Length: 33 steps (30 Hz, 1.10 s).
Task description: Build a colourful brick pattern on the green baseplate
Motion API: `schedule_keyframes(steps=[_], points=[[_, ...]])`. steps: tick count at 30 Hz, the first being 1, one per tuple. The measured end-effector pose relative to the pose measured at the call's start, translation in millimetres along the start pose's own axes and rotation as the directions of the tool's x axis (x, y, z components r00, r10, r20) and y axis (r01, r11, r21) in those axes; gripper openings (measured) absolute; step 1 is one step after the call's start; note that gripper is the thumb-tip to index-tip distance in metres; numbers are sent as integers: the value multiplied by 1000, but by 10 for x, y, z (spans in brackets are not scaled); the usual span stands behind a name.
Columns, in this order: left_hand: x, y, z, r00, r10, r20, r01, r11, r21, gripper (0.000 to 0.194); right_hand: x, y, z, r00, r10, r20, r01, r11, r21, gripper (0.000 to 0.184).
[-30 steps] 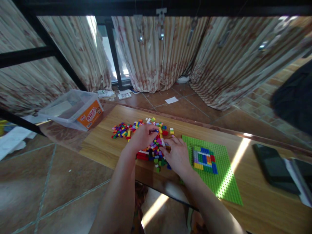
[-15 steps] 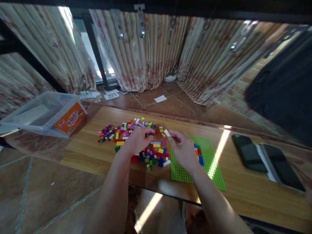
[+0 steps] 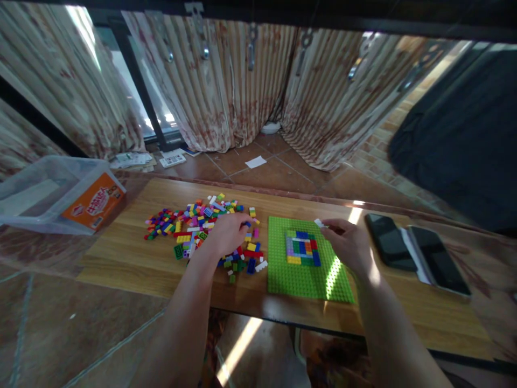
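Note:
Above the right part of a pile of loose toy bricks (image 3: pixel 194 223), my left hand (image 3: pixel 228 234) has its fingers pinched, with a small blue brick (image 3: pixel 247 223) at the tips. My right hand (image 3: pixel 347 245) grips a white brick (image 3: pixel 319 222) between thumb and fingers, over the far right side of a green studded baseplate (image 3: pixel 283 277). On that plate sits a roughly square arrangement of bricks (image 3: pixel 293 260) in yellow, green, blue, red, orange and lilac. Part of the pile is hidden behind my left hand and forearm.
Two dark phones (image 3: pixel 390 242) (image 3: pixel 438 261) lie on the wooden table (image 3: pixel 121 258) right of the baseplate, a pale object between them. A clear plastic box (image 3: pixel 52 167) with an orange label stands at the left. Papers (image 3: pixel 133 160) lie on the floor beyond.
My right hand has carried the white brick rightward, uncovering the bricks on the baseplate. My left hand stays over the pile, slightly farther right relative to it. The view has turned a little right.

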State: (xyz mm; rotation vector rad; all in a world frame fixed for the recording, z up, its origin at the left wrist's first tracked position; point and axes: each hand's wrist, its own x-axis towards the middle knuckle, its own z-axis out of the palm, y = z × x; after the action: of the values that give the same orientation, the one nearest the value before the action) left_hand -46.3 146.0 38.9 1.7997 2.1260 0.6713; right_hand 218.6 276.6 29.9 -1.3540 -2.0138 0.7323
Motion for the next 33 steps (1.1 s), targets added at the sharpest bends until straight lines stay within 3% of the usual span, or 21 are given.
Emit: schedule_keyframes(steps=[6, 11, 15, 18, 23, 28, 33], points=[[56, -10, 101, 1000, 6, -7, -5, 992, 122, 29, -52, -69, -48, 991, 133, 11, -129, 979, -157, 29], [87, 38, 134, 997, 60, -58, -52, 991, 123, 25, -128, -161, 47, 998, 50, 42, -33, 941, -338, 20], [120, 198, 207, 985, 114, -133, -109, 993, 43, 27, -178, -187, 127, 999, 27, 47, -6, 910, -415, 20], [145, 384, 311, 983, 117, -141, -130, 988, -81, 33, -198, -200, 145, 999, 11, 44, 8, 909, -416, 16], [186, 640, 512, 990, 128, -55, -136, 971, -197, 40, -215, -212, 115, 994, 49, 101, -8, 928, -373, 17], [211, 702, 639, 987, 162, -17, -162, 965, -207, 42, -211, -197, 50, 983, 78, 165, -19, 944, -330, 23], [209, 708, 642, 987, 158, -3, -156, 971, -180, 41, -156, -151, -12, 993, 74, 93, -40, 947, -318, 25]])
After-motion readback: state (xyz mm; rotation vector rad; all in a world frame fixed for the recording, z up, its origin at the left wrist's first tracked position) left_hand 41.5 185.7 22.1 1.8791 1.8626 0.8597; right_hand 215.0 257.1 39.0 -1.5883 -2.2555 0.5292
